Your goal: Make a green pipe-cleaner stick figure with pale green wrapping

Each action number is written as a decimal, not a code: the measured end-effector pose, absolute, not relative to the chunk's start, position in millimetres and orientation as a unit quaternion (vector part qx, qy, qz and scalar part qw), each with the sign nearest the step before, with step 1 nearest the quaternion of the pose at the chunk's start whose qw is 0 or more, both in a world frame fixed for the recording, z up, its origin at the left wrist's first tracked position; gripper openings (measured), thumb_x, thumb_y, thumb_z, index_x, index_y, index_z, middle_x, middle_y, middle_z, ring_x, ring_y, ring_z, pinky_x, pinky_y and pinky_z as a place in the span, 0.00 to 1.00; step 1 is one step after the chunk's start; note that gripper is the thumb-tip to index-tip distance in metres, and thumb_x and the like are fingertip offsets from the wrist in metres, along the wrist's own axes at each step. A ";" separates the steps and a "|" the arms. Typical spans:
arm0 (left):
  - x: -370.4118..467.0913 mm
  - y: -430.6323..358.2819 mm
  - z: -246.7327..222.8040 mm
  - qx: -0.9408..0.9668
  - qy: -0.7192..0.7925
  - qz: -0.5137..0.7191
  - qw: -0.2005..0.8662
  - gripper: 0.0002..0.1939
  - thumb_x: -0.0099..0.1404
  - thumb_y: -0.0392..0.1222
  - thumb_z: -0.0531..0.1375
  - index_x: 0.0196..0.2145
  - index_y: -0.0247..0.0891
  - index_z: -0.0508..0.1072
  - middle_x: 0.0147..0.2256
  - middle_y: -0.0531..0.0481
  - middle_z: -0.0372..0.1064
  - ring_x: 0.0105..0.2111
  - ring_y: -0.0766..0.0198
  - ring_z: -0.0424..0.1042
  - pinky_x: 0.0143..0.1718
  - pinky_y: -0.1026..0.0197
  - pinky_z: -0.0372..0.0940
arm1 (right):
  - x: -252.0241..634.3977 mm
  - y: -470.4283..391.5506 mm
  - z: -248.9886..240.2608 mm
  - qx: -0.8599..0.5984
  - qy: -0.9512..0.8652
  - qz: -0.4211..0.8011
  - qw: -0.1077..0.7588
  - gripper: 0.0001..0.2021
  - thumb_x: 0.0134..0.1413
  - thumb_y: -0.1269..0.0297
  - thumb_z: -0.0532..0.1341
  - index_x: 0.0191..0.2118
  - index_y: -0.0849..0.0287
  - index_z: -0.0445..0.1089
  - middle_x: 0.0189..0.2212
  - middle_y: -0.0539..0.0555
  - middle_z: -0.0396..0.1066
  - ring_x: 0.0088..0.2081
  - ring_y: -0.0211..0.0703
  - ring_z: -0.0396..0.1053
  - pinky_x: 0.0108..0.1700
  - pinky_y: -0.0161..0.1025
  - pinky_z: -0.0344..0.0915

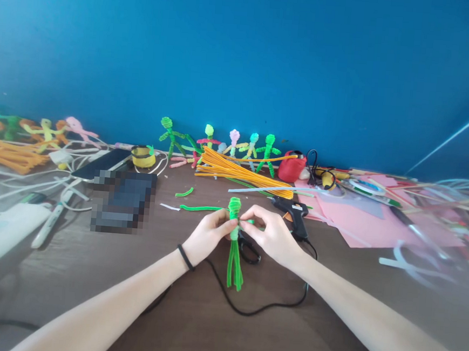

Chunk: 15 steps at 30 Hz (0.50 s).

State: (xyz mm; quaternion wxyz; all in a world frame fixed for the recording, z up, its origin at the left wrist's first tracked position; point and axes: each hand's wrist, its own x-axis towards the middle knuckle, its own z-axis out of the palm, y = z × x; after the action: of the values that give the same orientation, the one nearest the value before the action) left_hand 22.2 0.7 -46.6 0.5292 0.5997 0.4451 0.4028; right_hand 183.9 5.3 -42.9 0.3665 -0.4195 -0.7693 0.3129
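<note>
A green pipe-cleaner figure (233, 235) is held upright in front of me, with a coiled head at the top and several loose strands hanging down. My left hand (207, 235) is closed around its middle, thumb across the front. On the other side, my right hand (272, 235) pinches at the figure's side, where a bit of green pipe cleaner shows by the fingers. A green strand (201, 208) stretches out leftward behind my left hand. Black scissor handles (250, 252) lie behind the figure, partly hidden.
A black glue gun (294, 215) lies right of centre, its cord (248, 313) looping across the table. Behind are a bundle of orange pipe cleaners (243, 172) and several finished figures (269, 151) along the blue wall. Phones (103, 165) and cables lie left; pink paper (360, 223) lies right.
</note>
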 end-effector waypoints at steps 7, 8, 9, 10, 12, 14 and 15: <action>21.9 -0.5 -47.9 0.598 0.435 0.415 0.530 0.14 0.53 0.49 0.57 0.23 0.35 0.62 0.20 0.56 0.57 0.23 0.69 0.58 0.28 0.65 0.56 | 183.9 4.3 -46.7 -0.414 -0.791 0.271 0.359 0.01 0.50 0.68 0.56 0.29 0.58 0.63 0.24 0.48 0.64 0.25 0.35 0.61 0.29 0.32 0.58; 21.4 -0.5 -48.1 0.593 0.435 0.417 0.534 0.14 0.53 0.49 0.57 0.23 0.35 0.62 0.20 0.57 0.57 0.23 0.70 0.58 0.28 0.65 0.56 | 184.1 4.4 -47.4 -0.407 -0.803 0.252 0.356 0.01 0.50 0.68 0.56 0.30 0.58 0.63 0.26 0.49 0.65 0.27 0.36 0.63 0.30 0.32 0.59; 21.0 -0.4 -48.5 0.589 0.435 0.419 0.538 0.14 0.53 0.49 0.57 0.23 0.35 0.62 0.20 0.57 0.57 0.23 0.70 0.58 0.27 0.65 0.56 | 184.3 4.4 -48.5 -0.401 -0.815 0.229 0.352 0.01 0.51 0.69 0.56 0.31 0.58 0.64 0.27 0.50 0.66 0.28 0.36 0.64 0.31 0.33 0.59; 20.6 -0.3 -49.0 0.584 0.435 0.421 0.542 0.14 0.53 0.49 0.57 0.22 0.35 0.61 0.20 0.57 0.57 0.22 0.70 0.58 0.27 0.65 0.55 | 184.5 4.5 -49.9 -0.395 -0.826 0.204 0.348 0.02 0.51 0.69 0.55 0.31 0.59 0.64 0.29 0.51 0.66 0.29 0.37 0.65 0.31 0.33 0.60; 20.0 -0.1 -50.6 0.572 0.434 0.427 0.551 0.14 0.53 0.49 0.58 0.22 0.35 0.61 0.19 0.57 0.57 0.22 0.71 0.57 0.27 0.65 0.55 | 184.9 4.5 -53.2 -0.382 -0.845 0.154 0.340 0.04 0.53 0.69 0.54 0.33 0.59 0.65 0.30 0.52 0.67 0.31 0.38 0.66 0.32 0.33 0.60; 19.7 0.4 -52.7 0.557 0.428 0.434 0.564 0.14 0.53 0.48 0.58 0.22 0.35 0.61 0.19 0.57 0.56 0.21 0.71 0.57 0.26 0.66 0.54 | 185.1 4.5 -56.2 -0.372 -0.859 0.106 0.335 0.05 0.55 0.68 0.53 0.34 0.59 0.65 0.30 0.52 0.66 0.32 0.38 0.66 0.32 0.32 0.61; 19.5 0.8 -53.9 0.550 0.424 0.437 0.571 0.14 0.53 0.48 0.58 0.22 0.35 0.62 0.19 0.57 0.56 0.21 0.71 0.57 0.25 0.66 0.54 | 185.2 4.4 -57.2 -0.368 -0.865 0.084 0.331 0.06 0.55 0.68 0.52 0.34 0.59 0.65 0.30 0.53 0.66 0.32 0.37 0.67 0.31 0.32 0.60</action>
State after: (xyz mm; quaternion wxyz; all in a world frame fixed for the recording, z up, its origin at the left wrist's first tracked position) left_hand 19.5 0.8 -53.9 0.5713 0.5501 0.4238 0.4375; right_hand 185.2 4.4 -57.2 0.3309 -0.3685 -0.8647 0.0840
